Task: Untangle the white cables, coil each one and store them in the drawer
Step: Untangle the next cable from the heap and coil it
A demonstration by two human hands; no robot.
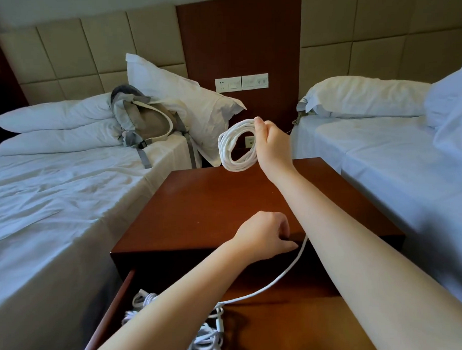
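Fingers [260, 124] of the right hand [272, 147] grip 1 wound coil [237, 148] above the nightstand [199, 202]. Left hand [263, 236] fingers curl at its front edge; whether they pinch the loose cable tail [285, 273] cannot be told. Remaining: cables [204, 338] in the open drawer [111, 307] appear tangled, uncoiled.

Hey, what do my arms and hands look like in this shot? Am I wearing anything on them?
No sleeves show. From the left hand and the right hand back to the frame edge, both arms are bare. Neither hand has a glove, and no watch, bracelet or ring shows on the sides facing the camera. The nails are too small to judge.
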